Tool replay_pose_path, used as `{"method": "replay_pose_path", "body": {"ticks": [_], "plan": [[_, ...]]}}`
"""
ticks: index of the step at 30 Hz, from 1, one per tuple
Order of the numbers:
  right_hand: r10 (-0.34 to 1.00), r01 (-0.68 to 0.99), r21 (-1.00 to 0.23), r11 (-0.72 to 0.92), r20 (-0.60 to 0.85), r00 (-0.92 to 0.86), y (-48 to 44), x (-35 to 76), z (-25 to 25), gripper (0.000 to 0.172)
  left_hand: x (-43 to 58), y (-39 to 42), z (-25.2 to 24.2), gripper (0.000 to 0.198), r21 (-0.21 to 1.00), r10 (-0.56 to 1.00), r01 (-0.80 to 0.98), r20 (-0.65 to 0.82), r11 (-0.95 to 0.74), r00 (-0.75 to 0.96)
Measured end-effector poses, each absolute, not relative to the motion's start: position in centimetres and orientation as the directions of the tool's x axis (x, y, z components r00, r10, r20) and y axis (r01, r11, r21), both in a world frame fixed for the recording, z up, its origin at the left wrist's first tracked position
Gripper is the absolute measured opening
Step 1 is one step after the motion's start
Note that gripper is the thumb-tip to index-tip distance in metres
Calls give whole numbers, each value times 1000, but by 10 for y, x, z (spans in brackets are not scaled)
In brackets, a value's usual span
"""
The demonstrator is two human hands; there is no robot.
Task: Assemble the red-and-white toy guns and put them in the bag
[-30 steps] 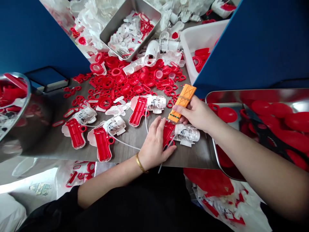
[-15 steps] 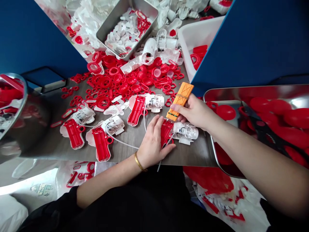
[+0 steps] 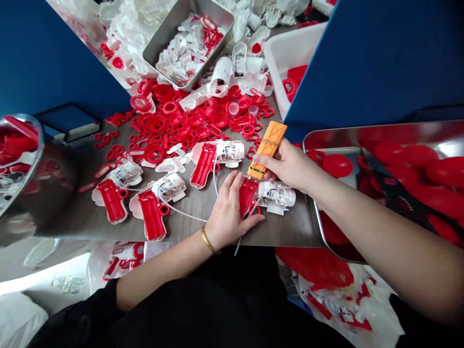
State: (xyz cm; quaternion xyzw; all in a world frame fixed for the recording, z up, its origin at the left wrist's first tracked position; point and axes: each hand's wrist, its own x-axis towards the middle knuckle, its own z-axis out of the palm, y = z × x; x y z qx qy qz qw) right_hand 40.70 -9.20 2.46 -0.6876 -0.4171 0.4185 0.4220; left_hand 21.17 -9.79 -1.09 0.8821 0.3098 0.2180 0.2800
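Note:
My left hand (image 3: 226, 212) lies flat on the grey table (image 3: 195, 217), fingers stretched, pressing down the red grip of a red and white toy gun half (image 3: 270, 195). A thin clear tube runs out from under that hand. My right hand (image 3: 290, 166) is closed round an orange block-shaped tool (image 3: 267, 149), whose lower end rests on the gun half just above its red grip.
Three more gun halves (image 3: 152, 205) lie to the left. Loose red rings and caps (image 3: 181, 123) cover the table's middle. A metal tray (image 3: 188, 41) of parts stands behind, a white bin (image 3: 290, 53) at back right, a steel tray (image 3: 380, 159) at right, a steel bowl (image 3: 21, 164) at left.
Both hands keep their hold and place on the gun half. Only the camera view has shifted slightly, sliding the scene up and left.

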Motion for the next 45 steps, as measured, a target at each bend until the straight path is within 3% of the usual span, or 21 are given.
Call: {"method": "replay_pose_path", "body": {"ticks": [27, 31, 34, 37, 40, 42, 45], "plan": [[933, 248, -927, -283, -207, 293, -92, 408, 22, 32, 212, -96, -10, 83, 633, 629, 401, 180, -663, 756], [937, 252, -931, -263, -185, 296, -92, 409, 21, 33, 214, -97, -3, 94, 616, 627, 421, 156, -666, 764], [939, 245, -944, -222, -139, 316, -97, 411, 24, 31, 190, -95, 15, 107, 573, 592, 386, 225, -723, 774], [927, 174, -973, -152, -79, 366, -102, 412, 32, 25, 135, -87, 27, 91, 466, 700, 537, 323, -703, 637], [948, 197, -975, -105, -38, 315, -99, 404, 44, 23, 81, -79, 18, 79, 355, 878, 813, 311, -462, 363], [975, 250, -963, -102, -47, 218, -87, 385, 56, 25, 64, -74, 6, 82, 350, 921, 860, 254, -373, 296], [999, 322, -946, -34, -26, 28, -54, 337, 71, 33, 64, -67, -6, 88, 396, 919, 832, 228, -389, 321]]}}
